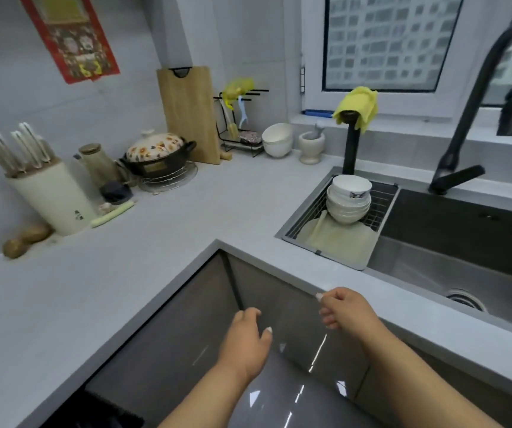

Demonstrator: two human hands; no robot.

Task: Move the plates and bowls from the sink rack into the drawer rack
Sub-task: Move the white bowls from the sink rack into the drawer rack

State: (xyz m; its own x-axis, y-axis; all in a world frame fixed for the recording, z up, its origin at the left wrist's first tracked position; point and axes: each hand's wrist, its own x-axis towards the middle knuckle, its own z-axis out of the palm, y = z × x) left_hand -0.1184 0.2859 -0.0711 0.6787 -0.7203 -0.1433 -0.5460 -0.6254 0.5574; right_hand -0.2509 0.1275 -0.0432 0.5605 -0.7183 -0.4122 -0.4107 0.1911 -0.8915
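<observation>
A stack of several white bowls (349, 200) stands in the wire sink rack (381, 205) at the left end of the sink, with a pale cloth (338, 239) lying in front of it. My left hand (247, 341) hovers below the counter corner before the grey cabinet fronts (187, 329), fingers loosely curled and holding nothing. My right hand (345, 308) is just under the counter edge, fingers curled at the top of the cabinet front; whether it grips anything there I cannot tell. No plates and no drawer rack are in sight.
On the L-shaped grey counter (162, 242) stand a knife block (48, 193), a floral-lidded pot (157, 157), a cutting board (191, 114), white bowls (277, 139) and a mortar (310, 146). A black faucet (477, 118) arches over the steel sink (452, 261).
</observation>
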